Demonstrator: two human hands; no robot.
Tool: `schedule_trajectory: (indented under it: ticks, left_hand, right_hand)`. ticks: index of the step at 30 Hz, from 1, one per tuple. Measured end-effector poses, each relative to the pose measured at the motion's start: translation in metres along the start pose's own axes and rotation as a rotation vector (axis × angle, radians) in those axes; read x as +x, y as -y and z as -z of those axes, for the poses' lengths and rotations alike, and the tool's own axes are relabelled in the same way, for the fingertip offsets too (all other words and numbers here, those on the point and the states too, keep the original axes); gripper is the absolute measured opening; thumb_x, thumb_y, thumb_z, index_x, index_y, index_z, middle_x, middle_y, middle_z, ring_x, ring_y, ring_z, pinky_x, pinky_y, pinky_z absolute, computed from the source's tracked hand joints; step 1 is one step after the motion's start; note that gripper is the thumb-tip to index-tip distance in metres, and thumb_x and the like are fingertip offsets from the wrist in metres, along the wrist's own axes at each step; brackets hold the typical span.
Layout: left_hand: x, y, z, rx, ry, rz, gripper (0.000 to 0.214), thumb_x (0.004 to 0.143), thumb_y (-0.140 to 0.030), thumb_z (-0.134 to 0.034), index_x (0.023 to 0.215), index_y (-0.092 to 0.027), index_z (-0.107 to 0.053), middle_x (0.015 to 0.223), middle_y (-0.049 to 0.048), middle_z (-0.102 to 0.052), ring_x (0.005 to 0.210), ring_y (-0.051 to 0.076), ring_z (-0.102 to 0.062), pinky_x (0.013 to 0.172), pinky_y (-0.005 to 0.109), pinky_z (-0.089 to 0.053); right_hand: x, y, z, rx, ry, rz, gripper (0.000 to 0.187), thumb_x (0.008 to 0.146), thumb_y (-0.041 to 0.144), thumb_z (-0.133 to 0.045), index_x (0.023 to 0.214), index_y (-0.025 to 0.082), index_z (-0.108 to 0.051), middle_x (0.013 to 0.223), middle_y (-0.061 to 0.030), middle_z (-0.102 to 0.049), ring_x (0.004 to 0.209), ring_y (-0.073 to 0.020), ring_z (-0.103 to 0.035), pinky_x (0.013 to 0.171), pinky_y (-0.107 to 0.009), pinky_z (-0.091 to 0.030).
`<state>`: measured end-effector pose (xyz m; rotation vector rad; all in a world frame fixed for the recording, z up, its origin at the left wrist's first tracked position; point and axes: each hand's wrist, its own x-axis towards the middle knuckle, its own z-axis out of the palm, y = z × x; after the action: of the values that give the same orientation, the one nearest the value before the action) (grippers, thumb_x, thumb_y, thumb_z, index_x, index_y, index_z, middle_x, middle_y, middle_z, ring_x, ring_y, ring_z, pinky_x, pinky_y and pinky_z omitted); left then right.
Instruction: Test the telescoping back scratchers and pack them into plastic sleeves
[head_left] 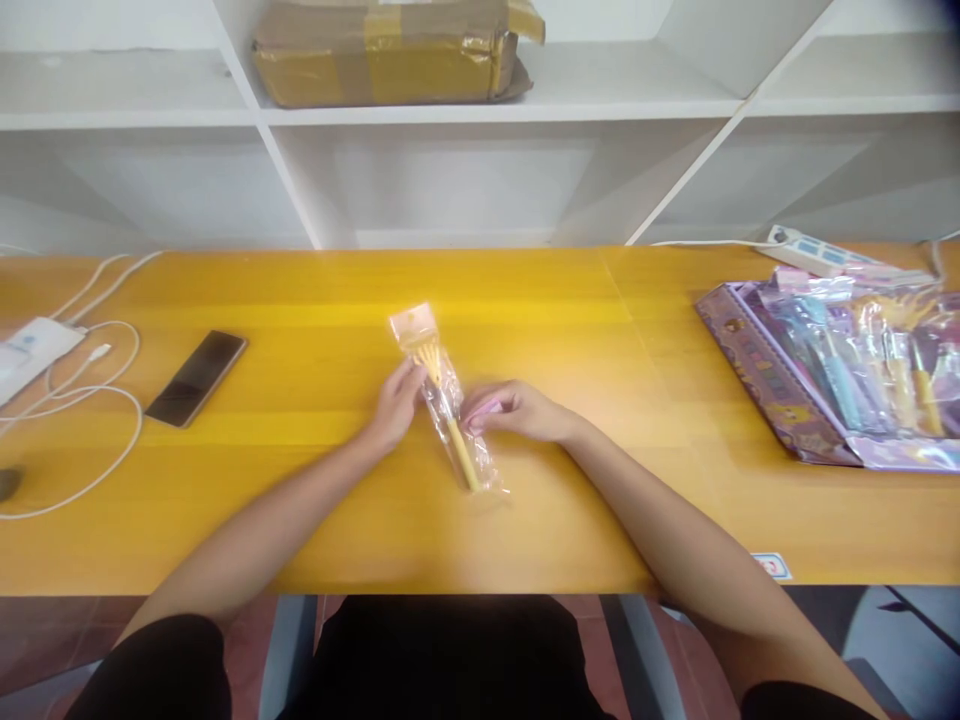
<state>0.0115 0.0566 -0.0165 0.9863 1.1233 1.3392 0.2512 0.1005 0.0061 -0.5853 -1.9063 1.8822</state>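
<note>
A yellow back scratcher (pixel 463 455) with a claw-like head and a metal shaft lies slantwise in a clear plastic bag (pixel 414 322) with a pink header. Fingers of my left hand (pixel 397 403) pinch the bag's left edge beside the claw head. On the other side, my right hand (pixel 517 411) is closed at the bag's right edge, near the middle of the shaft. Something small and pink (pixel 487 411) shows between its fingers; I cannot make out its kind.
At right, a purple patterned box (pixel 787 385) holds several bagged scratchers, with a power strip (pixel 821 250) behind it. A phone (pixel 196 378) and white cables (pixel 135 400) lie at left. White shelves (pixel 480 180) with a taped parcel (pixel 390 60) stand behind the table.
</note>
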Motion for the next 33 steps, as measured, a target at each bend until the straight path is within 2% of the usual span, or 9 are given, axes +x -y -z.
schedule_trajectory:
  ticks: [4, 8, 10, 14, 17, 20, 25, 29, 33]
  left_hand:
    - [0.015, 0.006, 0.0, -0.274, -0.209, -0.018, 0.034, 0.08, -0.044, -0.087, 0.101, -0.02, -0.076, 0.1, 0.003, -0.077, 0.093, 0.018, -0.071, 0.093, 0.033, -0.055]
    - [0.014, 0.01, 0.002, -0.214, -0.158, 0.029, 0.028, 0.079, -0.037, -0.086, 0.097, -0.019, -0.077, 0.105, 0.0054, -0.08, 0.096, 0.019, -0.074, 0.094, 0.033, -0.056]
    - [0.01, 0.012, 0.004, -0.118, -0.093, 0.063, 0.029, 0.082, -0.041, -0.083, 0.099, -0.017, -0.077, 0.101, 0.0062, -0.081, 0.093, 0.02, -0.075, 0.089, 0.033, -0.056]
    - [0.002, 0.01, 0.005, 0.046, 0.089, 0.076, 0.039, 0.093, -0.052, -0.075, 0.111, -0.017, -0.072, 0.092, 0.0053, -0.079, 0.085, 0.02, -0.075, 0.08, 0.031, -0.056]
    - [-0.003, 0.003, 0.002, 0.11, 0.192, 0.051, 0.043, 0.099, -0.059, -0.068, 0.114, -0.019, -0.068, 0.09, 0.0042, -0.077, 0.083, 0.019, -0.075, 0.078, 0.031, -0.056]
    - [-0.006, -0.004, 0.0, 0.149, 0.216, 0.05, 0.048, 0.099, -0.065, -0.065, 0.113, -0.019, -0.066, 0.087, 0.0036, -0.076, 0.081, 0.019, -0.075, 0.077, 0.031, -0.058]
    - [-0.008, -0.005, 0.0, 0.217, 0.236, 0.076, 0.051, 0.1, -0.069, -0.06, 0.107, -0.019, -0.066, 0.086, 0.0038, -0.076, 0.077, 0.019, -0.074, 0.071, 0.03, -0.056]
    - [-0.01, -0.003, 0.002, 0.261, 0.251, 0.076, 0.055, 0.101, -0.071, -0.057, 0.101, -0.018, -0.069, 0.085, 0.0053, -0.076, 0.077, 0.02, -0.073, 0.07, 0.03, -0.055]
    - [-0.01, -0.001, 0.001, 0.238, 0.27, 0.082, 0.059, 0.102, -0.072, -0.055, 0.099, -0.016, -0.072, 0.086, 0.0069, -0.077, 0.078, 0.02, -0.074, 0.073, 0.031, -0.057]
  right_hand:
    - [-0.002, 0.003, 0.001, -0.065, 0.185, -0.014, 0.036, 0.094, 0.053, -0.085, 0.102, 0.018, -0.087, 0.113, -0.0116, -0.078, 0.102, -0.022, -0.075, 0.092, -0.037, -0.061]
    - [-0.001, -0.01, -0.001, 0.025, -0.089, 0.004, 0.046, 0.101, 0.063, -0.072, 0.099, 0.017, -0.078, 0.094, -0.0069, -0.071, 0.07, -0.0148, -0.066, 0.054, -0.026, -0.052]
    - [0.001, -0.017, -0.004, 0.002, -0.259, 0.053, 0.048, 0.108, 0.065, -0.058, 0.107, 0.019, -0.072, 0.081, -0.0027, -0.065, 0.055, -0.0129, -0.056, 0.046, -0.026, -0.045]
    - [0.004, -0.019, -0.014, -0.461, -0.501, 0.343, 0.037, 0.115, 0.052, -0.048, 0.121, 0.022, -0.069, 0.093, -0.0078, -0.068, 0.075, -0.0205, -0.065, 0.068, -0.037, -0.06]
    - [0.005, -0.018, -0.021, -0.715, -0.549, 0.496, 0.024, 0.114, 0.04, -0.054, 0.125, 0.024, -0.067, 0.102, -0.0102, -0.071, 0.09, -0.0241, -0.069, 0.078, -0.041, -0.062]
    - [0.004, -0.023, -0.027, -0.687, -0.593, 0.519, 0.018, 0.111, 0.037, -0.063, 0.125, 0.025, -0.062, 0.098, -0.0061, -0.071, 0.083, -0.0206, -0.071, 0.069, -0.034, -0.06]
    - [0.005, -0.031, -0.028, -0.498, -0.629, 0.485, 0.029, 0.109, 0.04, -0.069, 0.128, 0.025, -0.053, 0.099, -0.0027, -0.073, 0.079, -0.0167, -0.074, 0.066, -0.029, -0.06]
    - [0.006, -0.024, -0.021, -0.597, -0.632, 0.483, 0.016, 0.109, 0.031, -0.067, 0.125, 0.025, -0.065, 0.098, -0.0042, -0.072, 0.078, -0.0181, -0.07, 0.07, -0.034, -0.061]
    - [0.006, -0.02, -0.019, -0.677, -0.62, 0.508, 0.033, 0.112, 0.026, -0.057, 0.144, 0.031, -0.065, 0.109, -0.0085, -0.069, 0.097, -0.0236, -0.069, 0.083, -0.042, -0.064]
